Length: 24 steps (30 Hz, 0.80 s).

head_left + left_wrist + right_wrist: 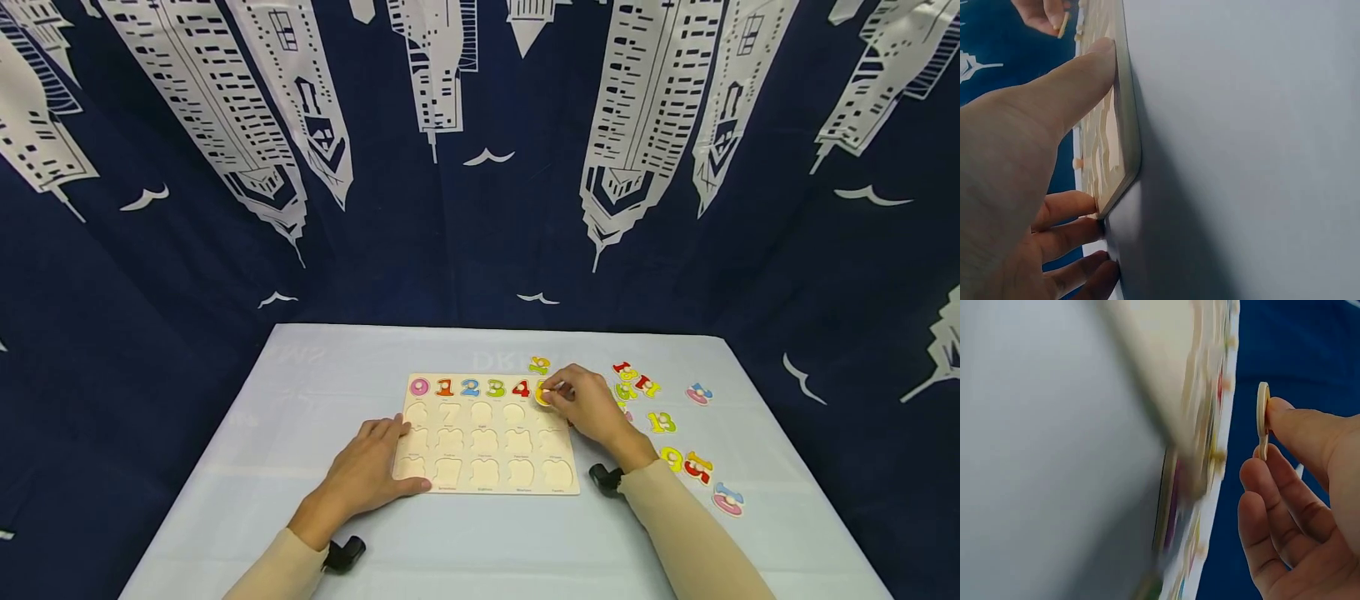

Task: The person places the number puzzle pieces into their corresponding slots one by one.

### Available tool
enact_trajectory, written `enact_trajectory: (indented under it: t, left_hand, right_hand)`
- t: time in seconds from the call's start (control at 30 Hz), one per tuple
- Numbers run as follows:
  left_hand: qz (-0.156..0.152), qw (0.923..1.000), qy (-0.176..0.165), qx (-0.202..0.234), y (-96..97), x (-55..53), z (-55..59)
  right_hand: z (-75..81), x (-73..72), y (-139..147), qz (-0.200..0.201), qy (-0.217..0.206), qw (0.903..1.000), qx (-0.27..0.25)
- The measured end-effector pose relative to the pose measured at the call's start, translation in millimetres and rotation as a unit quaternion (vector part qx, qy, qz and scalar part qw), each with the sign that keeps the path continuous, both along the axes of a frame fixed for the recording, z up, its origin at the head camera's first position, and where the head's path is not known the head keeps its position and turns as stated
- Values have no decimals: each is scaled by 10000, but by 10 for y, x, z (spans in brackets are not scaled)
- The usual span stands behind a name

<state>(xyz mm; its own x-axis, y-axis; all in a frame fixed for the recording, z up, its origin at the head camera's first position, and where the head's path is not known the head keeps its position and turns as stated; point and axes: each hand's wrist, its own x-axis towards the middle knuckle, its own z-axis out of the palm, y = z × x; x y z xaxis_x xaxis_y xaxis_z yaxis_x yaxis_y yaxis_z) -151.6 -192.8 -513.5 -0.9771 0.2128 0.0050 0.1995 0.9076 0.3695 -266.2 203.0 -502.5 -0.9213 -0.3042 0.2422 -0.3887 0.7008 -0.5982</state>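
A wooden number puzzle board (491,491) lies flat on the table, the pieces 0 (420,387), 1, 2, 3 and 4 (521,388) set along its top row. Several recesses in the rows below are bare. My left hand (360,467) rests on the board's lower left corner, thumb over the front edge and fingers along the left side. Between thumb and fingertips my right hand (588,407) pinches a yellow number piece (542,394) above the right end of the top row. Edge-on in the right wrist view, that piece (1262,415) is apart from the board; its digit is partly hidden.
Loose number pieces lie right of the board, among them a 13 (662,422), a 15 (698,467) and a pink-and-blue piece (728,499). Another yellow piece (538,365) lies behind the board. A dark blue printed cloth (450,242) hangs behind the white table (495,550).
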Motion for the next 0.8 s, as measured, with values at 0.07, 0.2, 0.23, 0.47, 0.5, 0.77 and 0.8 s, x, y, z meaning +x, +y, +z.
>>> enact_trajectory:
  t: [0.07, 0.2, 0.23, 0.47, 0.5, 0.77, 0.8]
  left_hand:
    - [-12, 10000, -24, 52, -18, 2, -1]
    - [-41, 9999, -62, 153, -40, 13, 11]
    - [-36, 9998, -90, 177, -43, 17, 8]
    - [-164, 9995, 2, 274, -62, 24, -26]
    - [-171, 9995, 24, 270, -64, 23, -32]
    - [-182, 9996, 23, 202, -78, 9, -51]
    - [-187, 9996, 14, 189, -79, 9, -52]
  right_hand:
    - [-4, 12, -140, 202, 55, 9997, -95]
    - [-30, 28, -420, 527, 122, 9984, -154]
    - [-35, 31, -491, 593, 111, 9980, -177]
    - [-66, 43, -985, 975, -29, 9949, -249]
    - [-65, 48, -1053, 1029, -83, 9943, -255]
    - [-68, 50, -1536, 1405, -34, 9900, -124]
    - [-60, 48, -1588, 1433, -29, 9897, -77]
